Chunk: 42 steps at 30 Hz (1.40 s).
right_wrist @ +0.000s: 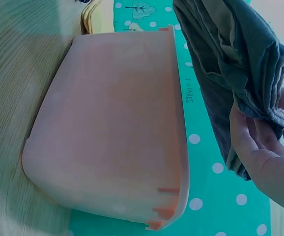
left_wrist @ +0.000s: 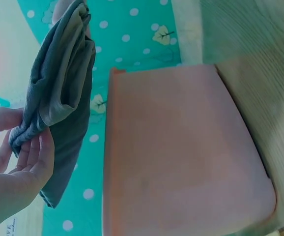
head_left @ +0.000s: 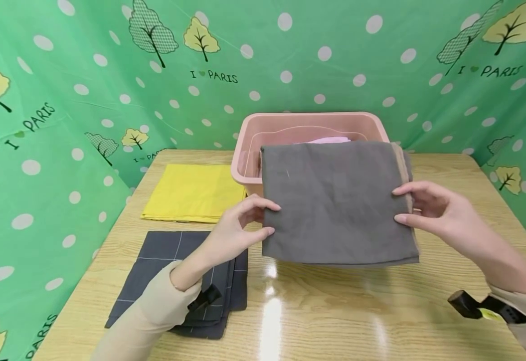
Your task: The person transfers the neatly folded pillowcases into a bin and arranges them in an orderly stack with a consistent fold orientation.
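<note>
A folded dark grey cloth [head_left: 335, 205] is held up between both hands, in front of the pink bin and overlapping its front in the head view. My left hand [head_left: 240, 225] pinches the cloth's left edge, thumb in front and fingers behind. At the right edge, my right hand [head_left: 443, 210] grips it the same way. Several folded layers of the cloth [left_wrist: 63, 83] show edge-on in the left wrist view. From the right wrist view, the layers of the cloth [right_wrist: 245, 64] bunch between thumb and fingers.
The pink bin [head_left: 240, 160] stands at the back of the wooden table [head_left: 326, 311], with a pale pink cloth [head_left: 330, 140] inside. Left of it lies a folded yellow cloth [head_left: 190, 190]. Nearer, folded dark checked cloths [head_left: 172, 250] lie partly under the left forearm. A green printed curtain [head_left: 285, 60] hangs behind.
</note>
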{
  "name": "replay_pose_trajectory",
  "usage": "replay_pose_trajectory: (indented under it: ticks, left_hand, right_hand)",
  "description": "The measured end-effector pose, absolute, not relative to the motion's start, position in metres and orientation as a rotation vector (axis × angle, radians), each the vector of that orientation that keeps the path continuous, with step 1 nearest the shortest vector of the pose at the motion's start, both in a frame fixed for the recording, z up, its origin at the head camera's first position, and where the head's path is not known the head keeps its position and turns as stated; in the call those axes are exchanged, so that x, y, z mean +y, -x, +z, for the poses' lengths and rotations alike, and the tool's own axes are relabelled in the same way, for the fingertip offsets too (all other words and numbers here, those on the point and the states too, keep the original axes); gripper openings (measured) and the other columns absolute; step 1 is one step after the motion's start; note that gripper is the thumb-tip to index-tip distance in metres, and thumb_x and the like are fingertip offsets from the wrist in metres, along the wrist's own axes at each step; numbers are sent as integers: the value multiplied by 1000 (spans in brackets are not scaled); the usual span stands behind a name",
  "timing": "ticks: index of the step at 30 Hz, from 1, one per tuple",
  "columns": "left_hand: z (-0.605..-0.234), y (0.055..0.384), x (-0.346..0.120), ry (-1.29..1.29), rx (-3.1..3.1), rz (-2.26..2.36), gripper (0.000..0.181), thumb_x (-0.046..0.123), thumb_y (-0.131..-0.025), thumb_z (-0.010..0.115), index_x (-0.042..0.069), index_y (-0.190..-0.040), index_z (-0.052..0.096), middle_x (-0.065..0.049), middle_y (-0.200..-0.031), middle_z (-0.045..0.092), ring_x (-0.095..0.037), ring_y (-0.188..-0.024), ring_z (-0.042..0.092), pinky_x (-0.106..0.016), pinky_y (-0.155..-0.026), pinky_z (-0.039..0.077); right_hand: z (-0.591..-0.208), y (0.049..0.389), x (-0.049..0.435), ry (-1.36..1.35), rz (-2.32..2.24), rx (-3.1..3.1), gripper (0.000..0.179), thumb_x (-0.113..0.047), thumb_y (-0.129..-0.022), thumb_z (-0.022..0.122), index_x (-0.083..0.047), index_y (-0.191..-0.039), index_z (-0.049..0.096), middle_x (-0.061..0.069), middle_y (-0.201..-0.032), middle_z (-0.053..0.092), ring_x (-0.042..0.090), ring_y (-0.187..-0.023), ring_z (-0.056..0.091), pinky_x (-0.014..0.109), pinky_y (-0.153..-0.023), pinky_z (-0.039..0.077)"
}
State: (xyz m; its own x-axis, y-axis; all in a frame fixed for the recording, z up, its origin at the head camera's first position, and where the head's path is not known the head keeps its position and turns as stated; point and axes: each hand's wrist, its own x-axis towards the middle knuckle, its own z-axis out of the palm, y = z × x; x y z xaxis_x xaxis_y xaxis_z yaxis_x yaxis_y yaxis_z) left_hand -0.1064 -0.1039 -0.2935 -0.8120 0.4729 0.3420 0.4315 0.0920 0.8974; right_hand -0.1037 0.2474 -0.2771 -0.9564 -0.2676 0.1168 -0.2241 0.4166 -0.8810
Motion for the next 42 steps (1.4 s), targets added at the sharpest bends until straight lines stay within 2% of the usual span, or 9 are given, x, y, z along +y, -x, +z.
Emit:
replay_pose_trajectory:
  ticks: [6, 13, 16, 23, 29, 36, 40, 42]
  left_hand:
    - [-292, 116, -106, -947, 2342, 1848, 33, -10, -77, 59, 1, -108, 56, -8, -105, 53, -18, -85, 53, -30, -78, 46]
    - [-292, 129, -109, -881, 2414, 1811, 35, -10, -78, 58, 2, -111, 55, -6, -111, 52, -18, -87, 49, -28, -78, 46]
    - [-291, 135, -111, -856, 2443, 1803, 37, -10, -78, 58, 2, -114, 55, -7, -112, 51, -18, -87, 47, -28, -77, 46]
    - [-291, 149, -112, -837, 2449, 1842, 42, -13, -78, 56, 0, -117, 52, -10, -112, 50, -17, -86, 47, -24, -75, 46]
    - [-291, 162, -111, -821, 2481, 1852, 42, -13, -78, 55, -1, -118, 51, -10, -114, 49, -18, -85, 46, -23, -75, 45]
    - [-288, 174, -110, -753, 2498, 1856, 44, -13, -78, 55, 1, -119, 52, -11, -105, 49, -17, -84, 47, -24, -75, 46]
    - [-286, 180, -110, -710, 2495, 1869, 44, -12, -79, 55, 2, -120, 51, -11, -102, 48, -16, -84, 48, -24, -76, 45]
    - [-285, 184, -109, -694, 2500, 1873, 44, -12, -79, 55, 2, -120, 51, -11, -102, 49, -17, -84, 48, -25, -77, 45]
  right_hand:
    - [-274, 112, 240, 415, -1603, 2655, 41, 1, -79, 63, -10, -117, 52, -6, -83, 56, 7, -75, 53, 20, -60, 44]
    - [-271, 123, 232, 297, -1548, 2651, 43, -14, -82, 63, -17, -122, 48, -10, -102, 58, 3, -89, 55, 18, -67, 47]
    - [-269, 128, 229, 311, -1562, 2636, 44, -15, -83, 62, -17, -124, 47, -11, -107, 57, 3, -92, 54, 18, -69, 47]
    - [-269, 142, 224, 390, -1682, 2588, 43, -9, -84, 59, -15, -125, 48, -7, -106, 54, 5, -90, 53, 17, -68, 47]
    - [-269, 153, 220, 421, -1795, 2527, 45, -4, -83, 60, -14, -125, 49, -8, -117, 52, 0, -96, 54, 15, -72, 47]
    - [-267, 164, 219, 391, -1901, 2397, 49, -4, -82, 60, -13, -128, 47, 2, -134, 40, -1, -102, 52, 14, -74, 46]
    - [-265, 170, 217, 354, -1892, 2377, 50, -7, -83, 60, -16, -130, 44, 7, -138, 35, -1, -103, 50, 17, -71, 48]
    - [-264, 172, 216, 335, -1898, 2370, 51, -8, -83, 60, -17, -130, 44, 6, -136, 37, 0, -101, 52, 20, -68, 50]
